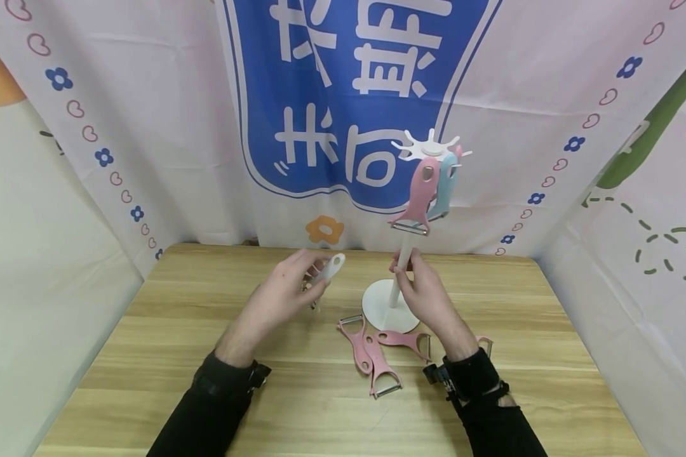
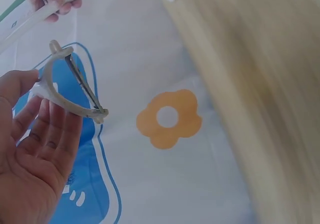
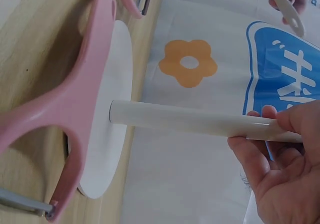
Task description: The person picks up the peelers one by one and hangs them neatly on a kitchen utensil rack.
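My left hand (image 1: pixel 282 285) pinches a white Y-shaped peeler (image 2: pixel 52 93) between thumb and fingers, its handle end pointing toward the stand. To the right, my right hand (image 1: pixel 425 292) grips the white pole (image 3: pixel 185 121) of a display stand, above its round base (image 1: pixel 377 308). A pink peeler (image 1: pixel 423 187) and a light blue peeler (image 1: pixel 447 181) hang from the stand's hooked top (image 1: pixel 431 148); a bit of another pink thing shows behind them. Several pink peelers (image 1: pixel 380 363) lie on the table in front of the base. One more peeler (image 1: pixel 486 343) is partly hidden by my right wrist.
The wooden table (image 1: pixel 166 355) ends at the back against a hanging cloth (image 1: pixel 177 127) with a blue printed sign. Cloth walls (image 1: pixel 617 317) stand at both sides.
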Action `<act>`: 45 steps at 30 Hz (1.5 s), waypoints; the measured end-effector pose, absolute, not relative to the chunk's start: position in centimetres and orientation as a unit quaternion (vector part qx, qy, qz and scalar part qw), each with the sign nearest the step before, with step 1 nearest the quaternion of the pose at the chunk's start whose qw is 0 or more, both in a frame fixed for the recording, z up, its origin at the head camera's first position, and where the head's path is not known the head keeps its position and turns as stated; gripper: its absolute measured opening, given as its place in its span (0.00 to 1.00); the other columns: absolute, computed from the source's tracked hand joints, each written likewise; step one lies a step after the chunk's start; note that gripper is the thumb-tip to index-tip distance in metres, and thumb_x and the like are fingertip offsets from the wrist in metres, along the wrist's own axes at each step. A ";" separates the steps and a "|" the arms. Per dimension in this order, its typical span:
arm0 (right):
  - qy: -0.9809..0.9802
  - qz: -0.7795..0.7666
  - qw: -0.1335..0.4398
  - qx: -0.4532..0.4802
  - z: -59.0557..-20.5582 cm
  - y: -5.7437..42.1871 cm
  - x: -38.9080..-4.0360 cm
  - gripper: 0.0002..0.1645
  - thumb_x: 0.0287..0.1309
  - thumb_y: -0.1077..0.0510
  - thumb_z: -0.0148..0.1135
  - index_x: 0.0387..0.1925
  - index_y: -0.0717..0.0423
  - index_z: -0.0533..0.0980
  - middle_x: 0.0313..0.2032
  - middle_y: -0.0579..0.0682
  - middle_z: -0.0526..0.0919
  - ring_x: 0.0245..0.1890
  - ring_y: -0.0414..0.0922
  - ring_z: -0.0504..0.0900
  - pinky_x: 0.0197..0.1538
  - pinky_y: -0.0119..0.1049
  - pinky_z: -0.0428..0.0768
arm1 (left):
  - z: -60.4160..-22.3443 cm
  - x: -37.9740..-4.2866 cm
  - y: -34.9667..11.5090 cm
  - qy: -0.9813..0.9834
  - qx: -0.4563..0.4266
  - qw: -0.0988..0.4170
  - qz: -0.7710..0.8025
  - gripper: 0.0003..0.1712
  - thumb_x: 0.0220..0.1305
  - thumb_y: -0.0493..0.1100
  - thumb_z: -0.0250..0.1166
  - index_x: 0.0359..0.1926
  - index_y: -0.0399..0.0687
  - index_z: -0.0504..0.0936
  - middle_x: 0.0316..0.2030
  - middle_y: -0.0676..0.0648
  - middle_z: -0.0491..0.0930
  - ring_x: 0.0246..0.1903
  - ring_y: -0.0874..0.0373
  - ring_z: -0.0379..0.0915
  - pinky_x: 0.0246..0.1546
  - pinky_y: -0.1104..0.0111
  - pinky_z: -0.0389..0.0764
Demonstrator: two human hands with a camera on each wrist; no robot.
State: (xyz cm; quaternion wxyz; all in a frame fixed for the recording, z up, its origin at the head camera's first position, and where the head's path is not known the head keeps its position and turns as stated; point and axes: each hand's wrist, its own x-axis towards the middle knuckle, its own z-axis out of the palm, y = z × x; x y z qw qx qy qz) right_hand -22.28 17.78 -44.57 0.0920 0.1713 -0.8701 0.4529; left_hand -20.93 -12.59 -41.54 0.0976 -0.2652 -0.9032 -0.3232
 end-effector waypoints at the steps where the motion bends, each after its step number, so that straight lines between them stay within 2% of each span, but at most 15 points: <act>1: -0.871 0.451 0.092 0.173 -44.6 17.8 -22.3 0.12 0.77 0.59 0.54 0.57 0.56 0.69 0.46 0.52 0.81 0.53 0.48 0.82 0.54 0.42 0.87 | -41.4 -21.0 -12.5 -0.900 -0.265 0.102 -0.330 0.27 0.67 0.41 0.70 0.65 0.51 0.76 0.48 0.51 0.78 0.44 0.58 0.81 0.40 0.68 0.88; 4: -0.871 0.449 0.091 0.176 -44.6 17.8 -22.3 0.11 0.77 0.59 0.54 0.56 0.56 0.69 0.46 0.52 0.81 0.53 0.48 0.82 0.54 0.43 0.87 | -40.9 -21.2 -12.3 -0.890 -0.268 0.116 -0.350 0.26 0.67 0.40 0.70 0.65 0.49 0.76 0.48 0.50 0.78 0.45 0.57 0.81 0.43 0.65 0.89; 12: -0.870 0.446 0.095 0.186 -44.6 17.8 -22.4 0.11 0.77 0.60 0.53 0.56 0.57 0.69 0.46 0.55 0.81 0.53 0.51 0.82 0.53 0.46 0.87 | -38.9 -21.8 -11.4 -0.875 -0.278 0.165 -0.361 0.25 0.67 0.41 0.71 0.64 0.49 0.77 0.50 0.53 0.78 0.48 0.63 0.77 0.48 0.68 0.86; 18: -0.872 0.445 0.092 0.185 -44.8 17.9 -22.5 0.10 0.78 0.60 0.52 0.56 0.55 0.68 0.46 0.54 0.81 0.54 0.50 0.82 0.54 0.46 0.87 | -37.2 -22.2 -10.8 -0.857 -0.292 0.192 -0.378 0.26 0.67 0.40 0.70 0.65 0.49 0.76 0.50 0.53 0.77 0.49 0.64 0.76 0.51 0.71 0.84; 29: -0.875 0.438 0.093 0.186 -44.7 17.8 -22.5 0.10 0.78 0.59 0.53 0.55 0.56 0.68 0.46 0.59 0.81 0.53 0.51 0.82 0.54 0.49 0.87 | -34.5 -22.7 -10.1 -0.841 -0.309 0.228 -0.382 0.26 0.69 0.41 0.69 0.66 0.47 0.75 0.51 0.51 0.77 0.48 0.62 0.76 0.49 0.70 0.85; 45: -0.876 0.429 0.105 0.195 -44.7 17.8 -22.5 0.09 0.77 0.60 0.54 0.54 0.55 0.68 0.45 0.54 0.81 0.52 0.51 0.82 0.51 0.49 0.88 | -31.5 -22.8 -8.7 -0.823 -0.315 0.268 -0.388 0.27 0.71 0.45 0.67 0.68 0.47 0.74 0.51 0.50 0.77 0.48 0.63 0.75 0.50 0.71 0.84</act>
